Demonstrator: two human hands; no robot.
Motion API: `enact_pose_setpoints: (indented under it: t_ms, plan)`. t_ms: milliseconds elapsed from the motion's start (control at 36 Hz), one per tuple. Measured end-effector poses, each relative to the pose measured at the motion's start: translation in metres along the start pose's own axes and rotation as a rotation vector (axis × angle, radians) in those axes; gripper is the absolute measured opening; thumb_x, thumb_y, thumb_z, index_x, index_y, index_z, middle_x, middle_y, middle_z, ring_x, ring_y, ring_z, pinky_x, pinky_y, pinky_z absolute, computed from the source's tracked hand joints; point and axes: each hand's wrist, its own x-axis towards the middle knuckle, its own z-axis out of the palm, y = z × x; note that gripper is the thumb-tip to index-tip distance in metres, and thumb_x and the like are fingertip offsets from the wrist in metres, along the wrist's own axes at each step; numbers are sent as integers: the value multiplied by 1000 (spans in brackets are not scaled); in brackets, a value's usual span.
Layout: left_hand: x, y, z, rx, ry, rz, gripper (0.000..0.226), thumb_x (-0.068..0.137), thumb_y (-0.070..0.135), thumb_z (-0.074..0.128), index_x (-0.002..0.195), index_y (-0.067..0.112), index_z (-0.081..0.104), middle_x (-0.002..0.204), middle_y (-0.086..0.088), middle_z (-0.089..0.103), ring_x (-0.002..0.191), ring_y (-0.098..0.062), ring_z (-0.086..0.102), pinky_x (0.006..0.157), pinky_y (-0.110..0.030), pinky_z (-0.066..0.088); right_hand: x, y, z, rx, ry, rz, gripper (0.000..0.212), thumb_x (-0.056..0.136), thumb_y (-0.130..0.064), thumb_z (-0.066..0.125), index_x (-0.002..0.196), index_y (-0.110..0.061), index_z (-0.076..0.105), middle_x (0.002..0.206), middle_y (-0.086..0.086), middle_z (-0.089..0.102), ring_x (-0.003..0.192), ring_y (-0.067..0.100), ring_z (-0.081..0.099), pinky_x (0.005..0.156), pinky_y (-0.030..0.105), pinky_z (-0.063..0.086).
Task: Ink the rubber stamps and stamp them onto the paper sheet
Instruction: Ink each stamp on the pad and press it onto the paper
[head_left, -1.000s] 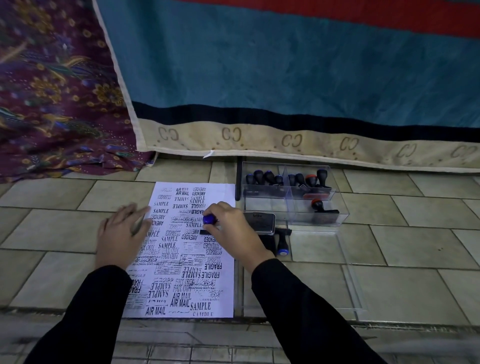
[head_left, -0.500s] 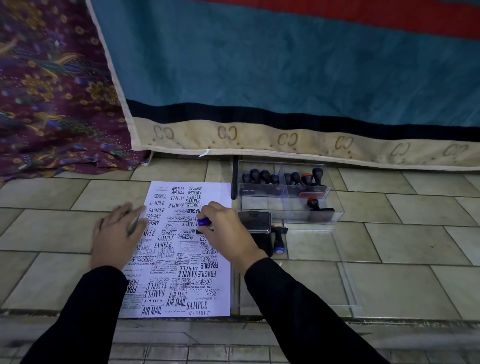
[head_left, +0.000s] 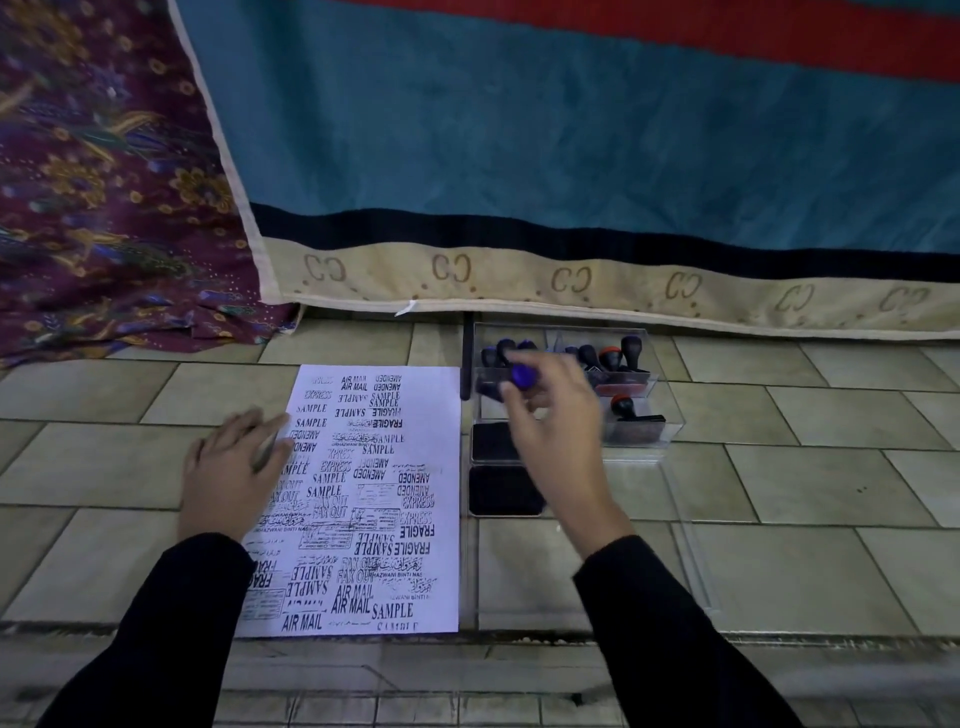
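Dim, even light; right hand (head_left: 553, 431) motion-blurred, edges bowed by wide-angle lens.

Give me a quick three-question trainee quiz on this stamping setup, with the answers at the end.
1. True or false: the left hand is curled into a fist.
2. The right hand holds a stamp over: A the paper sheet, B the clear box, C the left hand.
3. What colour is that stamp's knob?
Key: 1 false, it lies flat on the paper sheet. 2 B. 3 blue.
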Motion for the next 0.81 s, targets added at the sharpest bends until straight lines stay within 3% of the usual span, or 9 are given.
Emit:
enact_pose_setpoints:
  t_ms: [167,306,444,611,750,806]
  plan:
    - [0,-2,1,4,-6,2,56,84,54,38,128,28,62,142,-6,51,135,-25,40,111,-46,20,-19,33,-51,-81,10,124,23,85,-6,64,105,-18,64,100,-1,61,80,-2,62,74,6,50]
    - [0,0,1,-12,5,7,56,84,53,39,127,27,63,140,-8,53,133,-26,43,110,-46,22,-41,59,-75,-219,-177,83,25,79,-2,71,94,-21,66,89,-11,57,85,-8,59,69,3,48]
    - [1,-2,2,-15,8,6,56,84,54,39,126,27,64,139,-7,54,131,-26,45,109,-46,23,-56,79,-75,-374,-304,99,27,72,2,74,87,-18,67,89,-10,56,74,5,61,69,19,56]
    - [3,-7,4,14,-6,17,58,84,58,35,127,29,62,139,-7,54,130,-26,46,108,-46,24,-63,86,-68,-436,-298,104,29,70,7,70,86,-16,66,90,-9,54,74,6,58,66,23,54]
    - [3,-6,3,2,0,19,60,83,59,35,125,28,64,137,-8,55,129,-27,47,108,-45,24,-65,80,-66,-473,-290,113,21,74,1,71,88,-13,65,92,-11,51,71,6,52,61,3,40]
    - [3,-6,3,7,-3,18,60,84,59,34,126,28,63,138,-8,54,129,-27,46,108,-45,24,-65,78,-66,-499,-288,123,20,76,0,71,90,-13,65,93,-12,49,70,5,48,57,4,37]
